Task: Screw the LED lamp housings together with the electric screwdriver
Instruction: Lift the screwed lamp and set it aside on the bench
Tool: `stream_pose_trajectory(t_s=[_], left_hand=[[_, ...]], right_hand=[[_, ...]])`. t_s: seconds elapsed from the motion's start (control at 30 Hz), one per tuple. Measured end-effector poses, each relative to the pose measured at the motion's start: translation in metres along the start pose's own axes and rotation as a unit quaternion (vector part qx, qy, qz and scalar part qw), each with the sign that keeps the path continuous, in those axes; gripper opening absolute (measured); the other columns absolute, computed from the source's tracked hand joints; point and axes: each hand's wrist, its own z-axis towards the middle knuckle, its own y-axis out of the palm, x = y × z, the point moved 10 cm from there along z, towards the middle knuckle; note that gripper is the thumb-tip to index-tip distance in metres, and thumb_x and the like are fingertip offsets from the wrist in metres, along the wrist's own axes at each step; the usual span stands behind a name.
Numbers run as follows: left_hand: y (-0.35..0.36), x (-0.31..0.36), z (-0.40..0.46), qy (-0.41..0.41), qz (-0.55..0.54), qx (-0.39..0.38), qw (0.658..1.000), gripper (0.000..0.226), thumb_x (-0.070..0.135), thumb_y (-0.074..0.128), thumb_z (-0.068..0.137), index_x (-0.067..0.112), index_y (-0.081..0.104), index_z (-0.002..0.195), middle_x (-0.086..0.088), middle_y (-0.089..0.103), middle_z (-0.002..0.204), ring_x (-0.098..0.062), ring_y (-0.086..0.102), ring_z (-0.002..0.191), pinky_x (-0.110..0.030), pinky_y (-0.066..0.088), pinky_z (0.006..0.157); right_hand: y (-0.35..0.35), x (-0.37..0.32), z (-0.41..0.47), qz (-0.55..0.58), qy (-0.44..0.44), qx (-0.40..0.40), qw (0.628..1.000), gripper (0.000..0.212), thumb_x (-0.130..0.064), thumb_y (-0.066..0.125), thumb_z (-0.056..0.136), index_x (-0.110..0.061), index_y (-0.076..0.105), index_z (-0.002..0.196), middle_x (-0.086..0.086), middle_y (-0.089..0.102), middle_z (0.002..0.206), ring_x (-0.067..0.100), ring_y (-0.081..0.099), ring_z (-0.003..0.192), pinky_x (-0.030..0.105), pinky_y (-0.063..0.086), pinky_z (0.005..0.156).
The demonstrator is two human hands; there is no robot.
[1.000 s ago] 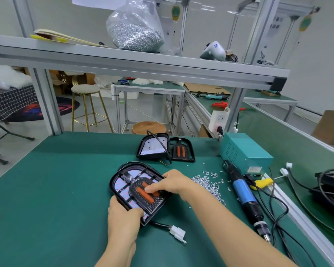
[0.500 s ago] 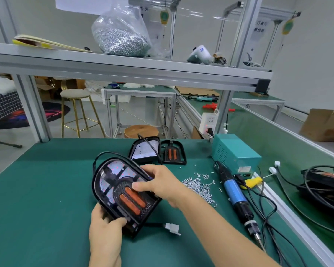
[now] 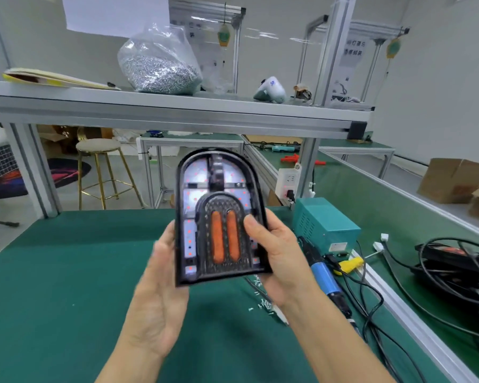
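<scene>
A workbench covered in green matting (image 3: 53,286) fills the near part of the room; along its right side lies an electric screwdriver (image 3: 325,275) with a blue grip, its tip toward the near edge; just behind that stands a teal power box (image 3: 325,225); a scatter of small loose screws (image 3: 263,302) lies on the mat left of the screwdriver; black cables (image 3: 371,299) trail across the right side. Above the bench runs a grey shelf (image 3: 177,106); on it sit a clear bag of screws (image 3: 158,67), a flat yellowish booklet (image 3: 56,78) to the left, and a white handheld device (image 3: 270,91) to the right.
</scene>
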Motion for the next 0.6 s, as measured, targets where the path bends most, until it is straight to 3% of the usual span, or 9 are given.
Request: stream_pose_trajectory(t_s=[0.07,0.13,0.2,0.27,0.37,0.47,0.53,0.6], left_hand=[[0.002,-0.006,0.014,-0.001,0.018,0.012,1.000,0.071,0.053,0.064,0.078,0.016,0.050,0.136,-0.004,0.056,0.136,-0.018,0.049,0.129,-0.036,0.037,0.103],[0.006,-0.021,0.028,-0.010,0.158,0.022,0.987,0.063,0.038,0.073,0.068,0.018,0.057,0.126,0.003,0.064,0.125,-0.011,0.057,0.117,-0.025,0.042,0.093],[0.004,-0.053,0.040,-0.071,0.307,0.051,0.948,0.056,0.019,0.077,0.069,0.013,0.056,0.120,-0.002,0.063,0.124,-0.014,0.057,0.105,-0.025,0.040,0.085],[-0.006,-0.086,0.045,-0.158,0.375,0.095,0.908,0.059,0.014,0.077,0.075,0.006,0.048,0.125,-0.012,0.053,0.127,-0.022,0.051,0.105,-0.029,0.034,0.085],[0.001,-0.116,0.054,-0.195,0.349,0.076,0.913,0.070,0.019,0.077,0.077,0.010,0.041,0.137,-0.009,0.050,0.123,-0.019,0.050,0.105,-0.029,0.032,0.088],[0.023,-0.135,0.067,-0.192,0.321,0.010,0.927,0.057,0.022,0.076,0.078,0.020,0.046,0.127,0.002,0.053,0.124,-0.014,0.052,0.112,-0.032,0.035,0.096],[0.038,-0.151,0.072,-0.205,0.322,-0.033,0.924,0.064,0.019,0.075,0.079,0.021,0.042,0.134,-0.001,0.053,0.131,-0.021,0.050,0.121,-0.040,0.037,0.105],[0.046,-0.163,0.075,-0.211,0.345,-0.045,0.913,0.062,0.014,0.071,0.083,0.016,0.044,0.138,-0.007,0.057,0.127,-0.023,0.053,0.117,-0.037,0.040,0.101]], right_hand=[[-0.008,-0.015,0.003,-0.003,-0.002,0.006,1.000,0.031,-0.016,0.067,0.077,-0.007,0.068,0.106,0.012,0.073,0.099,0.022,0.070,0.078,0.036,0.060,0.068],[-0.015,-0.027,0.008,-0.007,-0.002,0.013,1.000,0.034,-0.017,0.067,0.077,-0.005,0.067,0.108,0.010,0.074,0.097,0.020,0.071,0.077,0.034,0.060,0.067],[-0.019,-0.033,0.015,-0.002,0.004,0.023,1.000,0.035,-0.016,0.066,0.077,-0.003,0.065,0.110,0.010,0.073,0.095,0.019,0.071,0.076,0.034,0.060,0.067],[-0.023,-0.033,0.020,-0.001,0.015,0.040,0.999,0.033,-0.014,0.065,0.080,-0.003,0.064,0.111,0.010,0.073,0.094,0.020,0.070,0.076,0.034,0.060,0.068],[-0.031,-0.034,0.026,0.006,0.024,0.058,0.998,0.023,-0.008,0.060,0.089,-0.004,0.064,0.111,0.009,0.072,0.092,0.019,0.069,0.075,0.033,0.060,0.066],[-0.036,-0.039,0.028,0.019,0.030,0.072,0.997,0.031,-0.009,0.059,0.092,0.002,0.060,0.120,0.011,0.072,0.096,0.021,0.069,0.078,0.034,0.060,0.067],[-0.037,-0.044,0.029,0.017,0.032,0.083,0.996,0.034,-0.011,0.061,0.091,0.000,0.060,0.123,0.012,0.071,0.100,0.021,0.068,0.080,0.034,0.060,0.071],[-0.040,-0.053,0.031,0.016,0.027,0.090,0.995,0.028,-0.013,0.062,0.092,-0.006,0.064,0.118,0.008,0.071,0.097,0.018,0.068,0.078,0.032,0.058,0.071]])
